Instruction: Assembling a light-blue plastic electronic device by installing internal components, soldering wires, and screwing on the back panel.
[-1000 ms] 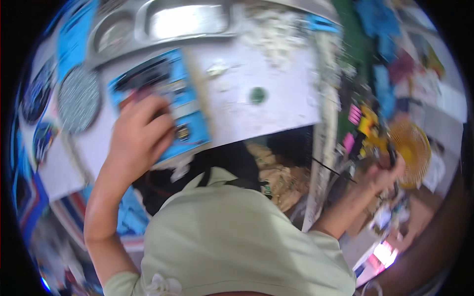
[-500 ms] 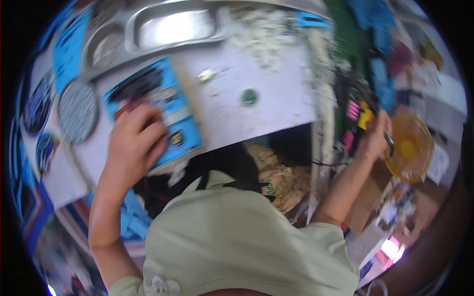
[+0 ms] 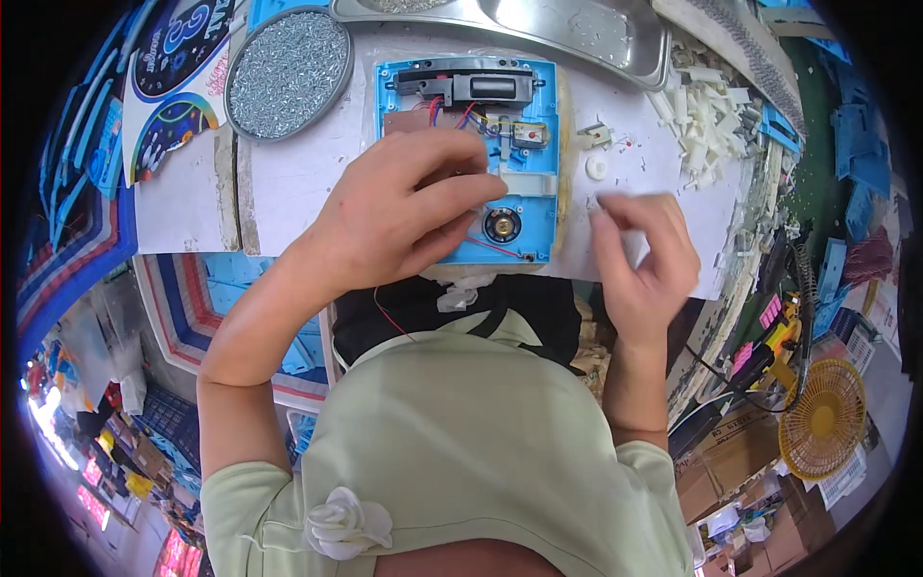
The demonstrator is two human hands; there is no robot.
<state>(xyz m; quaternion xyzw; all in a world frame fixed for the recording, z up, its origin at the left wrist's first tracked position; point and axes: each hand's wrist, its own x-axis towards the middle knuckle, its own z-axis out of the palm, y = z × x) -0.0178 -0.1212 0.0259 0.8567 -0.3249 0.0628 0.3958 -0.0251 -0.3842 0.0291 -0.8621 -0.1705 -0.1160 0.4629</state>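
A blue plastic housing (image 3: 471, 253) lies on the white-topped table. In it are a black module (image 3: 490, 88), coloured wires, a small circuit piece (image 3: 528, 136), a white plastic strip (image 3: 532, 184) and a round speaker (image 3: 502, 225). My left hand (image 3: 413, 207) rests over its left side, fingers bent and tips together at the strip's end; whatever they grip is hidden. A thin red wire (image 3: 392, 317) hangs below that hand. To the right, my right hand (image 3: 646, 255) hovers with thumb and forefinger drawn together, near a small white disc (image 3: 596, 168); anything between the tips is too small to name.
A round tray of screws (image 3: 288, 77) stands at the left. Behind the housing is a steel tray (image 3: 586, 34). White plastic pieces (image 3: 707, 120) are heaped at the right. Beyond the table edge are a coiled cord (image 3: 804, 274) and a yellow basket (image 3: 822, 418).
My right hand has come in from the far right, near the yellow basket, to beside the housing. My left hand stays at the housing. The whole view has shifted, putting the housing nearer the middle.
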